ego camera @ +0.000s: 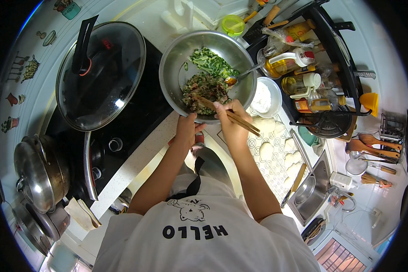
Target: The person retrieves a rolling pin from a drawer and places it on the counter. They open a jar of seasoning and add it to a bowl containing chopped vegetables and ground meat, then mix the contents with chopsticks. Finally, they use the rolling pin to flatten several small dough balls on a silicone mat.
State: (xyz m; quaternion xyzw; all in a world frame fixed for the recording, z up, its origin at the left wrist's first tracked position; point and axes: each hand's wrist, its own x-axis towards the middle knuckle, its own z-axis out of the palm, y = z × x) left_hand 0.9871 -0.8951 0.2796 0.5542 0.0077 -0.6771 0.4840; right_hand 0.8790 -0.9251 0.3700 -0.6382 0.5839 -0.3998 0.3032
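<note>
A wide stainless steel mixing bowl (171,71) stands on the counter in front of me. Chopped green vegetable (210,61) fills its far side, and a darker minced filling (202,88) flecked with green lies nearer. My left hand (189,128) grips the bowl's near rim. In my right hand (234,117) is a pair of wooden chopsticks (243,123), their tips down in the minced filling. A metal spoon (248,70) leans on the bowl's right side, its tip brownish and touching the greens.
Left is a lidded frying pan (102,78) on a black stove (136,112), with a steel pot (42,170) nearer me. Beside the bowl sit a dish of white powder (267,97) and dough pieces (267,151) on a patterned mat. Bottles (301,85) crowd a rack; a sink (307,190) lies farther right.
</note>
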